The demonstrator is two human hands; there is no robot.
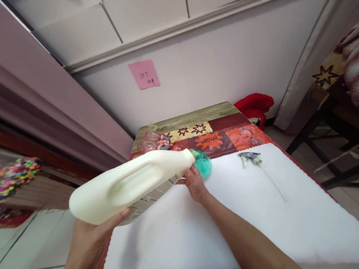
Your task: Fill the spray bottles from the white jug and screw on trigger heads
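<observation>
My left hand (91, 239) grips the base of a large cream jug (130, 185) with a moulded handle. The jug is tipped almost flat, its open neck pointing right. The neck meets the top of a small round teal bottle (204, 165) standing on the white cloth (266, 227). My right hand (195, 184) is wrapped round that teal bottle just below the jug's neck, steadying it. A grey and green spray head (250, 158) with a long thin tube lies loose on the cloth to the right of the bottle.
The white cloth covers the near part of a small table (229, 137) with a patterned top. Clear bottles and pink and grey spray parts (158, 142) lie at its far left. A pink note (143, 74) hangs on the wall. A red object (254, 104) and dark chair legs (337, 156) stand at the right.
</observation>
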